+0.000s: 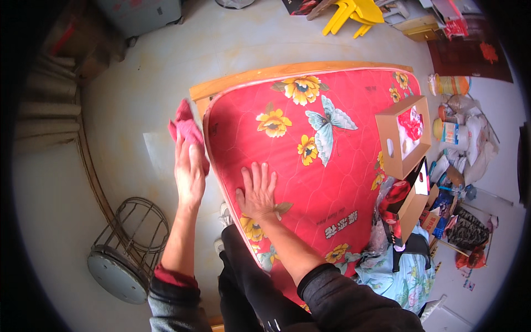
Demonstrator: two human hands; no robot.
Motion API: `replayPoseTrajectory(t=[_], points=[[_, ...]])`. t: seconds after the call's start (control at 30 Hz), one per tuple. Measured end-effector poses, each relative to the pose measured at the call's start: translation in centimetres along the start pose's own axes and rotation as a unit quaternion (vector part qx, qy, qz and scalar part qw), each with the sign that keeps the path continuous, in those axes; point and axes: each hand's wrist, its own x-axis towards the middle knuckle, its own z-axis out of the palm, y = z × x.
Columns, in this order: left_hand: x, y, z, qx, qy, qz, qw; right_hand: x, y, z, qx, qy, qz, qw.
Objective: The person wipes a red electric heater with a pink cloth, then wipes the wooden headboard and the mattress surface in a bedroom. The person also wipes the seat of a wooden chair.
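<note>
A red mattress [286,170] with a print of yellow flowers and a pale blue butterfly lies on a wooden bed frame [257,78]. My left hand [190,176] holds a crumpled pink cloth [186,126] beside the mattress's left edge. Whether the cloth touches that edge I cannot tell. Palm down, my right hand [258,191] rests on the mattress with its fingers spread, near the printed flowers at the near edge. Nothing shows between its fingers.
On the mattress's right side stand an open cardboard box [388,143] and a second box [404,216], by a light blue floral fabric [394,274]. A metal stool [118,274] lies tipped on the floor at left. Yellow plastic stools [352,16] stand beyond the bed.
</note>
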Motion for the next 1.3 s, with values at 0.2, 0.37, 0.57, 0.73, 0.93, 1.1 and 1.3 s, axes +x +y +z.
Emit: replayPoseTrajectory(t=[0.2, 0.37, 0.57, 0.73, 0.93, 1.1, 1.3], points=[[1.8, 0.3, 12.1, 0.345, -0.026, 0.097, 0.933, 0.1, 0.6, 0.8, 0.066, 0.110, -0.021, 0.992], [-9.2, 4.8, 24.7, 0.201, -0.447, 0.291, 0.822, -2.0, 2.3, -0.3, 0.136, 0.002, -0.024, 0.990], [-6.9, 2.3, 30.3, 0.258, -0.456, 0.536, 0.662, -14.2, 9.3, -6.4, 0.320, 0.011, 0.126, 0.939], [5.9, 4.6, 27.4, 0.445, -0.058, 0.363, 0.816, -17.4, 14.5, -8.8, 0.330, 0.138, 0.292, 0.887], [-5.2, 9.7, 29.0, 0.523, -0.349, 0.409, 0.661, -9.0, 15.6, -9.6, 0.427, 0.260, 0.346, 0.794], [-7.7, 10.6, 25.6, 0.169, -0.497, 0.300, 0.796, -2.3, 17.4, -9.8, 0.565, 0.236, 0.358, 0.705], [-1.5, 9.4, 19.6, 0.465, -0.377, 0.088, 0.796, -2.5, 16.6, -7.7, 0.103, 0.187, 0.292, 0.932]])
